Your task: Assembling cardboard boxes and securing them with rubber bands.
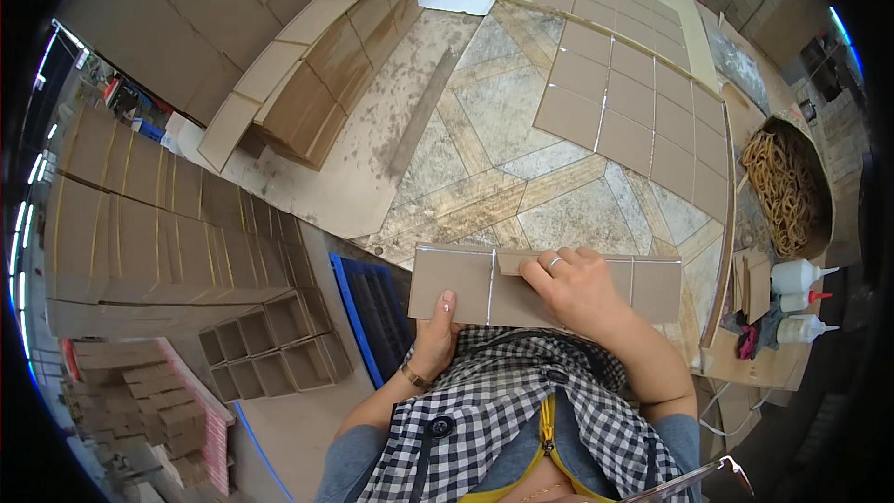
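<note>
A long cardboard strip [452, 284] lies crosswise in front of my body, over the near table edge. Thin white lines run across it and along its far edge. My left hand [436, 335] grips the strip's near edge at the left, thumb on top and fingers hidden beneath. Over the strip's middle, my right hand [582, 291] is closed, its fingertips pinching a small cardboard piece [509, 263] by the far edge. That piece sits just right of one white line; the hand covers part of it.
Flat cardboard pieces [643, 102] with white lines lie on the patterned table [484, 130]. Folded cardboard [312, 102] stands at the far left. To the right are a basket of rubber bands [782, 182] and white squeeze bottles [796, 277]. A blue crate [368, 303] stands below the table.
</note>
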A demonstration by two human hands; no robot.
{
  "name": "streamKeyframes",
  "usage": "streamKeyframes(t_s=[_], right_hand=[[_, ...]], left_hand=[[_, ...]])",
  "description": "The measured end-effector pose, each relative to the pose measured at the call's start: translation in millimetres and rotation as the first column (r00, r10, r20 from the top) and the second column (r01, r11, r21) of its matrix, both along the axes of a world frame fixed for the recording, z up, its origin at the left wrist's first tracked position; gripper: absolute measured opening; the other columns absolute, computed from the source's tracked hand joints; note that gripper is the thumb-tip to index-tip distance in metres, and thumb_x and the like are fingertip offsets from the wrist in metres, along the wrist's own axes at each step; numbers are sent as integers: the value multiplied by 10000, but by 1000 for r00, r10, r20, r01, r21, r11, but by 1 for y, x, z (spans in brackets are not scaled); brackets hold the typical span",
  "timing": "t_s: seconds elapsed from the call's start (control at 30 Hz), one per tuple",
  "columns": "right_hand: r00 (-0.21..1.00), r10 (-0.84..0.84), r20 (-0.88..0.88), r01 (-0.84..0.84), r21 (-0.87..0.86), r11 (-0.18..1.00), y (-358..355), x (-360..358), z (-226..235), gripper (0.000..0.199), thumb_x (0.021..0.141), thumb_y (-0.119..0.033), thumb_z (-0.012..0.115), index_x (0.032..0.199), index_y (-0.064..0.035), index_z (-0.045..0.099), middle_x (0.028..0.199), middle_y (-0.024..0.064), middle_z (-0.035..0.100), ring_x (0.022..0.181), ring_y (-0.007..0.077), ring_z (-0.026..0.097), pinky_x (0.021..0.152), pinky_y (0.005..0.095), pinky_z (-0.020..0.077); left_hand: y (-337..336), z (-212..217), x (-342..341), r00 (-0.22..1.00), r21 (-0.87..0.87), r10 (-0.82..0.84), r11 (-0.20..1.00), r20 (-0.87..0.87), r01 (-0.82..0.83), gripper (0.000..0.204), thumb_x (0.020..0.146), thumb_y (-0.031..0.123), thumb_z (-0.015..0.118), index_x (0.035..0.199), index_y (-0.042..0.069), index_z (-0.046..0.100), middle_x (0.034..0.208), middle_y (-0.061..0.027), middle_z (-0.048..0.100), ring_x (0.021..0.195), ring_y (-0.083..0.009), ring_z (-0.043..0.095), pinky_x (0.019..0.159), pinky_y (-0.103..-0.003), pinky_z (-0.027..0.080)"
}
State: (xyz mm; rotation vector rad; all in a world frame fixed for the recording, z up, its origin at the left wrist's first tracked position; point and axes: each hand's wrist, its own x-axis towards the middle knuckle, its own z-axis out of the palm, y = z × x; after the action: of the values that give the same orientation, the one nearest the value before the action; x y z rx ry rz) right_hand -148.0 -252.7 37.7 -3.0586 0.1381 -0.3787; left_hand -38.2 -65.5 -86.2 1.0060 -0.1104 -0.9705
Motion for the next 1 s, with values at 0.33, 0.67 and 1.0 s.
streamKeyframes(t_s=[0.33,0.67,1.0], right_hand=[[999,-21,33,18,101,995,-16,9,1,235,661,-113,642,886,-105,573,706,12,573,629,196,606,552,330,465],[997,62,-46,-63,-26,998,2,9,4,180,715,-153,594,872,-71,562,713,36,554,643,186,594,555,315,458],[996,-2,-85,9,84,996,-13,19,3,148,668,-106,615,770,-79,511,672,48,546,634,229,593,544,353,450]], left_hand=[[3,-15,0,999,48,25,998,26,-27,324,985,234,512,1248,45,486,1129,-36,559,984,-104,548,816,-261,467],[3,-11,0,932,196,42,973,360,-120,301,963,192,537,1166,-30,553,1104,-86,590,982,-167,564,850,-307,457],[-16,36,12,409,187,-194,981,892,57,444,815,134,655,1202,-50,542,1127,-227,583,1005,-389,573,880,-411,461]])
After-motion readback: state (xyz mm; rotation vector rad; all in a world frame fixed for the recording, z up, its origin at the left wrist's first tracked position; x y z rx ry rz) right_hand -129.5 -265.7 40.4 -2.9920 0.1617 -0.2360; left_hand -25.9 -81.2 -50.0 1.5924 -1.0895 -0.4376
